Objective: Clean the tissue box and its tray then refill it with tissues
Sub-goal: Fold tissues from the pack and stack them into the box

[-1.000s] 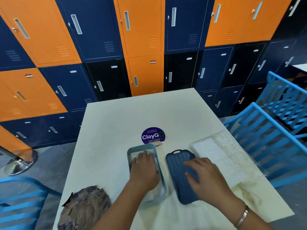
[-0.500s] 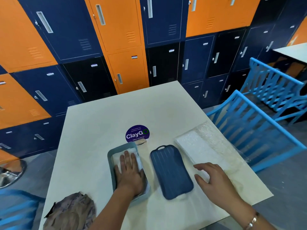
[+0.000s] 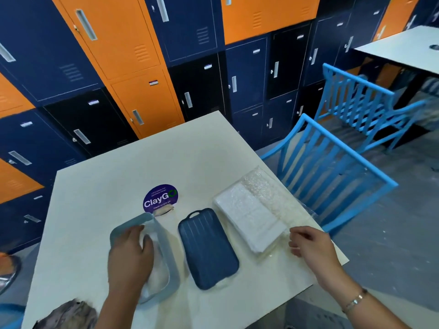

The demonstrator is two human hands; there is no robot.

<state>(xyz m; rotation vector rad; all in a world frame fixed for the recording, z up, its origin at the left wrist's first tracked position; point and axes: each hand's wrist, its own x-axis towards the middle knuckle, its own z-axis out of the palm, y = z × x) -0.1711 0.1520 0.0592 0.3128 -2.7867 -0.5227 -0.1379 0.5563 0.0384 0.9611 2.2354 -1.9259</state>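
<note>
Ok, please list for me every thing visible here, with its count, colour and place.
table: one, off-white, centre
round sticker: one, purple, on the table beyond the tray
tray: one, pale blue-grey, near left of the table
white wipe: one, white, inside the tray
lid: one, dark blue, flat, right of the tray
tissue pack: one, white in clear wrap, table's right side
crumpled cloth: one, grey-brown, near left corner
chairs: two, light blue, right of the table
lockers: many, orange, navy and black, behind the table
second table: one, off-white, far right
bracelet: one, silvery, right wrist
left hand: one, on the white wipe in the tray
right hand: one, empty, beside the tissue pack's near corner
</note>
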